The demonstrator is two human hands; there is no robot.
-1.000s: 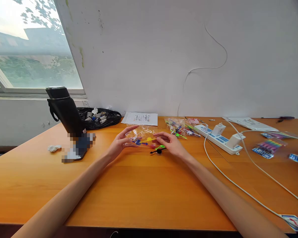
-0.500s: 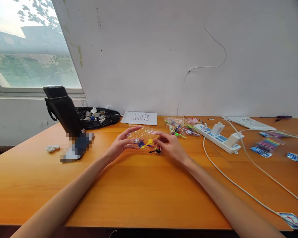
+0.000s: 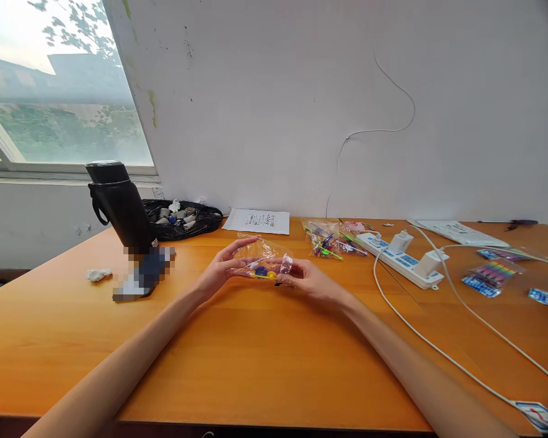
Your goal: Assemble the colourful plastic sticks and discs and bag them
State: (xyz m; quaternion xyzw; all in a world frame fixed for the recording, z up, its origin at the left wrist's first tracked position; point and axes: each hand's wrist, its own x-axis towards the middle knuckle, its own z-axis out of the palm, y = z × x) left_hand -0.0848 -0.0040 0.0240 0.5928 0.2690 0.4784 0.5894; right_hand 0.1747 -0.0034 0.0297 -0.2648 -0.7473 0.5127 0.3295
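Clear plastic bag [image 3: 261, 258] of small coloured plastic pieces, held between both hands.
Left hand [image 3: 223, 266] and right hand [image 3: 304, 277] pinch its opposite ends, just above the orange wooden table [image 3: 237, 359].

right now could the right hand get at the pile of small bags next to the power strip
Probably yes. The right hand holds one end of a clear bag with the left hand; the pile of small bags lies just beyond it, with bare table between. It would need to release first.
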